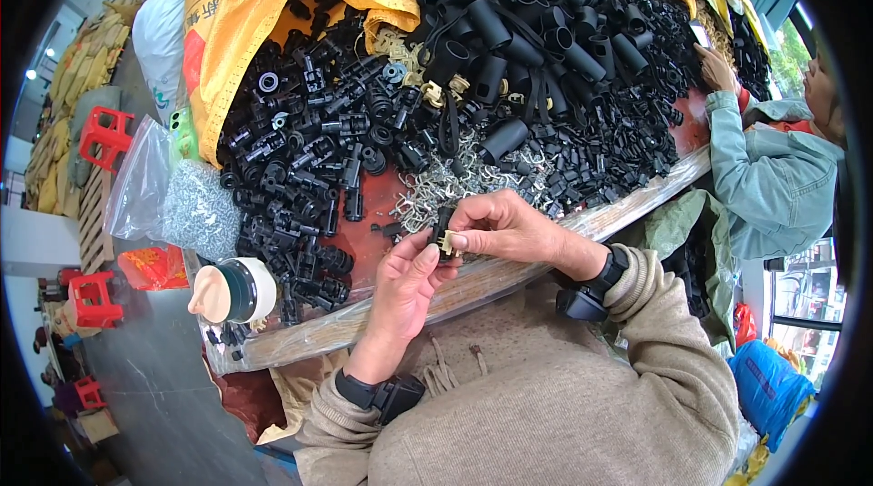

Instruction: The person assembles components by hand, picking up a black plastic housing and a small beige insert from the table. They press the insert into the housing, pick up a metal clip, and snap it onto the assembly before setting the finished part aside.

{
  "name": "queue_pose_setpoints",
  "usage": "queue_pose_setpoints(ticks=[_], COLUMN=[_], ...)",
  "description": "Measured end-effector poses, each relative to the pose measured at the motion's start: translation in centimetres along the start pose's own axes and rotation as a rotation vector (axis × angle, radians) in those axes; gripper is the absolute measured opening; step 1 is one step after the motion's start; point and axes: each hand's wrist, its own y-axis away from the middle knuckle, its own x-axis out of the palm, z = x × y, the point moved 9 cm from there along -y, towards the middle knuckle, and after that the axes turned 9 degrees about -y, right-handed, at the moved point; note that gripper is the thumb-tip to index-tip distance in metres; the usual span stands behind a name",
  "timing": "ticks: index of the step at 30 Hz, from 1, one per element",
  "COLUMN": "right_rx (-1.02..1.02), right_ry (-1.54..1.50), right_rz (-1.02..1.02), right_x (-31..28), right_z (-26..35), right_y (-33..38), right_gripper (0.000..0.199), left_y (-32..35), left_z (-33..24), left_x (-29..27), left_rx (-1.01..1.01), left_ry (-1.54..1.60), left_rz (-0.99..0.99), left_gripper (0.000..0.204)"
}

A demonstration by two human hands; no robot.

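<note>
Over the table's near edge my two hands meet around a small work piece. My left hand (409,284) is closed, its thumb and fingers pinching a dark black plastic part (443,218) that stands upright. From the right, my right hand (509,230) pinches a small cream plastic piece (448,242) against that part's side. Fingers partly cover both pieces, so how they join is hidden. Just beyond the hands lies a heap of silvery metal hooks (436,184). Left of them spreads a pile of black plastic assemblies (309,150).
Black tubes (518,22) heap up at the back beside a yellow woven sack (245,22). A lidded cup (241,290) and a clear bag of small metal pieces (202,209) stand at the left. A co-worker in a light blue jacket (773,177) reaches in from the right.
</note>
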Motion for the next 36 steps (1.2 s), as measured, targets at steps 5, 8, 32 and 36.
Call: queue_pose_setpoints(ticks=[5, 8, 32, 36], right_rx=[0.054, 0.049, -0.052, 0.032], right_ry=[-0.115, -0.15, 0.305, 0.295], right_rz=[0.015, 0.009, -0.063, -0.142], right_x=[0.0, -0.2, 0.2, -0.2], right_z=[0.2, 0.4, 1.0, 0.3], right_y=[0.1, 0.0, 0.1, 0.3], right_gripper=[0.018, 0.018, 0.017, 0.018], left_y=[0.0, 0.0, 0.0, 0.1], left_z=[-0.1, -0.1, -0.2, -0.2], left_x=[0.1, 0.1, 0.3, 0.3], left_rx=[0.0, -0.003, -0.026, -0.028], left_ry=[0.028, 0.037, -0.009, 0.011], left_rz=[0.008, 0.016, 0.013, 0.017], left_gripper=[0.029, 0.028, 0.026, 0.023])
